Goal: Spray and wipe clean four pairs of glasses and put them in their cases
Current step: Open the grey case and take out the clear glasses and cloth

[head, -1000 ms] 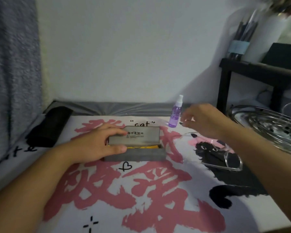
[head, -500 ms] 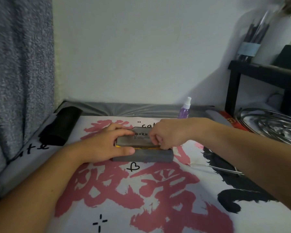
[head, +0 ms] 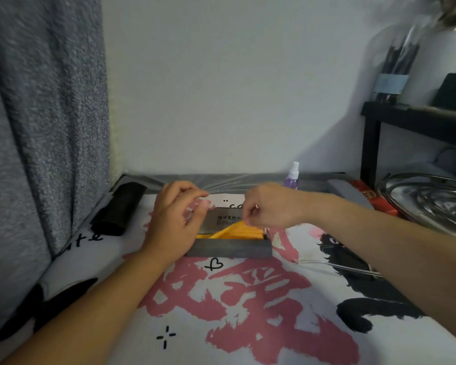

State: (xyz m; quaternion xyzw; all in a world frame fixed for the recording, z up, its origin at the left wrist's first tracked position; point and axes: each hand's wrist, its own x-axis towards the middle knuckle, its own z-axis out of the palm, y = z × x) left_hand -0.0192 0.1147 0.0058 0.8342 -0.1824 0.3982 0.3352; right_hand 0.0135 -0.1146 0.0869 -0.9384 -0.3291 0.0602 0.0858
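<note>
Orange cloth (head: 237, 231) lies in the open grey glasses case (head: 229, 251), which sits on the bench (head: 248, 325) at the middle of a white cover printed with pink brush strokes and a black cat. The right hand (head: 270, 206) pinches a corner of that cloth between thumb and fingertips, lifting it into a peak above the case's tray. The case lid (head: 221, 219), with small dark print on it, stands raised behind the cloth. The left hand (head: 174, 219) hovers at the case's left end with its fingers loosely curled; whether it touches the lid cannot be told, and it grips nothing visible.

A pair of clear-framed glasses (head: 337, 267) lies on the cat print to the right of the case, partly hidden by the right forearm. A purple spray bottle (head: 292, 177) with a white nozzle stands upright behind the right hand, near the wall. A black case (head: 119, 212) lies at the far left by the grey curtain (head: 37, 114). A wire metal rack (head: 429, 201) rests at the right beneath a black shelf (head: 416, 119).
</note>
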